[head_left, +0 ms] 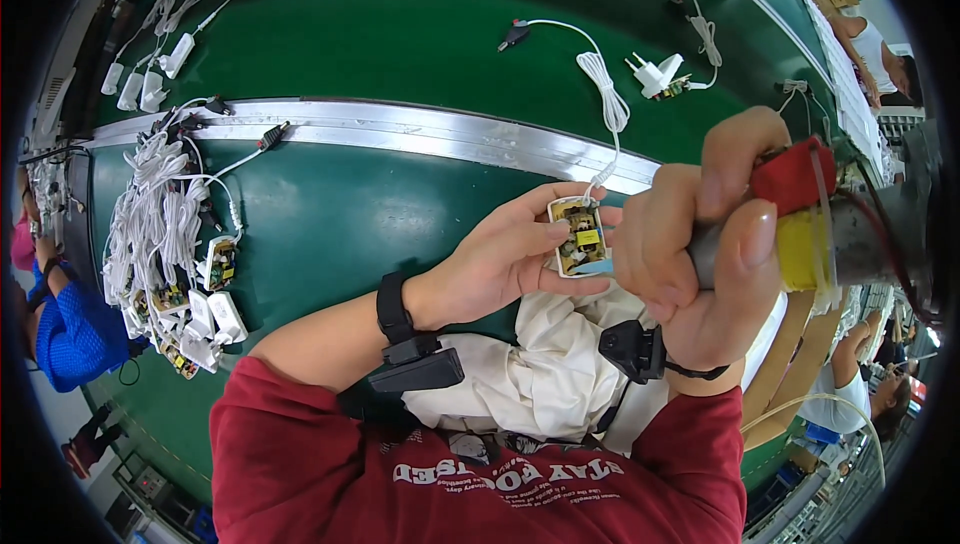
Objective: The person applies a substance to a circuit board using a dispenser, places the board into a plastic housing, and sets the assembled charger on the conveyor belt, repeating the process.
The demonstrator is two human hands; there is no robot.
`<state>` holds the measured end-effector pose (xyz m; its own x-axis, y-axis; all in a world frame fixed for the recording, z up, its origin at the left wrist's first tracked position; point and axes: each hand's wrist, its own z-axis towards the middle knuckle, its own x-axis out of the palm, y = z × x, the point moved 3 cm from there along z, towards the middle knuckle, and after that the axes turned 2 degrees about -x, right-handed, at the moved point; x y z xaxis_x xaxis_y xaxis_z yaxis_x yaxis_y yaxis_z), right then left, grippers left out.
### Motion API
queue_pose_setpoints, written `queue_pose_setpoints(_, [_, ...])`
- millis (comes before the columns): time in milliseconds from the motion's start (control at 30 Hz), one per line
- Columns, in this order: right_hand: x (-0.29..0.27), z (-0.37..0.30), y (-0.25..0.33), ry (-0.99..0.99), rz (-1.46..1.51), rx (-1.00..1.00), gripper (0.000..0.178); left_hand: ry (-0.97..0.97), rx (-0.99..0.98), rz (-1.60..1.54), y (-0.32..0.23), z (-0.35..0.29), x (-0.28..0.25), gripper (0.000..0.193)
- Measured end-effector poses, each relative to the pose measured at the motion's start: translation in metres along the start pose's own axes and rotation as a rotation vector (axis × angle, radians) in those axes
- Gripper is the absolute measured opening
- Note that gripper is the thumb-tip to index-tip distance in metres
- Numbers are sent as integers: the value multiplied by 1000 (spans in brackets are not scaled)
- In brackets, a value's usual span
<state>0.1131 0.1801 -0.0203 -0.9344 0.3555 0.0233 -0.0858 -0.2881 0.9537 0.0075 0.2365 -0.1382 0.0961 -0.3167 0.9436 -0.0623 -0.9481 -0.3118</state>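
Note:
Between the thumb and fingers of my left hand (490,254) lies a white power adapter (588,238) with its housing open. Its circuit board faces up, with a yellow-wrapped transformer in the middle, and a white cord leaves its far end. My right hand (690,244) is wrapped round a grey cylindrical tool (880,229) with a red lever-like part and a yellow band. A pale blue tip (596,267), seemingly the tool's, is at the near end of the board. Whether it touches the board I cannot tell.
A heap of adapters with bundled white cords (165,214) lies at the left. A metal rail (400,129) crosses the bench; beyond it a green belt carries another open adapter (660,76) and more cords. White cloth (540,364) covers my lap. Cardboard (790,364) stands at the right; other people sit at both sides.

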Motion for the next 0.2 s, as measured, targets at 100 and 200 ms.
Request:
queue_pose_setpoints(100, [2, 1, -3, -20, 10, 9, 35, -4, -4, -5, 0, 1, -3, 42])
queue_pose_setpoints(200, [4, 0, -5, -90, 17, 34, 37, -10, -4, -12, 0, 2, -5, 42])
